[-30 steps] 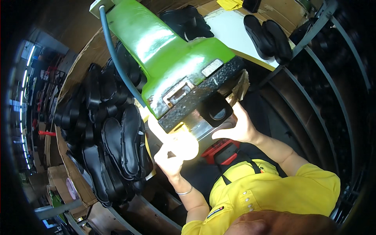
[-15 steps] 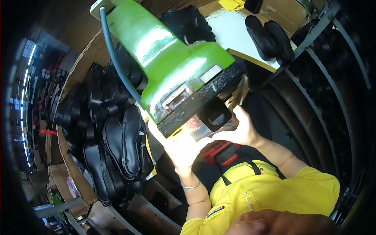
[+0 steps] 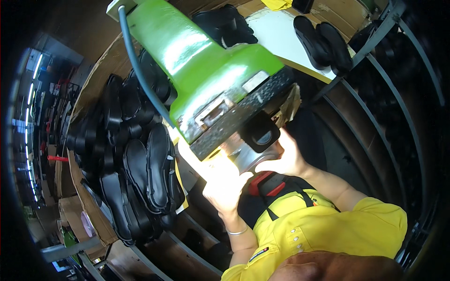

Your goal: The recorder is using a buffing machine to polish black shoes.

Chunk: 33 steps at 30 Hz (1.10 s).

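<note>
A green machine head with a black lower edge fills the middle of the view, and both my hands reach in under its near side. My left hand, brightly lit, has its thumb raised; its other fingers curl under the machine's edge. Opposite it, my right hand bends thumb and fingers around the same spot. Between them shows a shiny, greyish surface beside a black square housing. Whatever the fingers grip is mostly hidden by glare and the machine.
Black shoe soles pile up in a cardboard box at left. Two black soles lie on a white board at the far right. Curved metal rack bars run along the right. A blue-grey cable hangs by the machine.
My thumbs have drawn apart; before, their tips met. My left hand has shifted slightly down and right, uncovering more of the shiny surface between the hands.
</note>
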Tool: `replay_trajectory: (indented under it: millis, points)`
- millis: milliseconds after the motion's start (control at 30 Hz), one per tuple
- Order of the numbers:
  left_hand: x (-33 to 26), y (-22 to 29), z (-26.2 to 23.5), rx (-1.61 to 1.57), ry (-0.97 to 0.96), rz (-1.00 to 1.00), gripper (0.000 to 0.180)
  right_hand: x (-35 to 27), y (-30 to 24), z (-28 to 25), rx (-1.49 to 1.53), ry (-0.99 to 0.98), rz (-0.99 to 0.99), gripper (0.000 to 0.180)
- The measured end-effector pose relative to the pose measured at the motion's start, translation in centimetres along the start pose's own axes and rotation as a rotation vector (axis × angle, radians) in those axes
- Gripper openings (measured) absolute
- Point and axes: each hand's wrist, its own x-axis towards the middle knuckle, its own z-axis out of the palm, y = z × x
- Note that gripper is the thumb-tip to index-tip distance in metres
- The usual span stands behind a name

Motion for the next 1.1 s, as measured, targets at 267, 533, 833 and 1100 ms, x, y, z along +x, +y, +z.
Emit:
replay_trajectory:
  millis: [267,533,833,1100]
  points:
    - [4.5,1.6,-1.3,0.034,-0.061,0.116,0.029,0.3,-0.5,-0.4,0.16,0.025,0.041,0.059]
    - [-2.4,-1.6,0.5,-0.186,0.005,-0.269,0.032,0.3,-0.1,0.6,0.107,-0.034,0.066,0.066]
    - [-2.1,-1.0,4.2,-0.32,-0.162,-0.278,0.045,-0.5,1.3,-1.3,0.012,0.061,-0.023,0.069]
    - [-3.9,0.3,6.9,-0.714,0.08,-0.379,0.036,-0.4,1.5,-1.6,-0.17,0.07,-0.075,0.062]
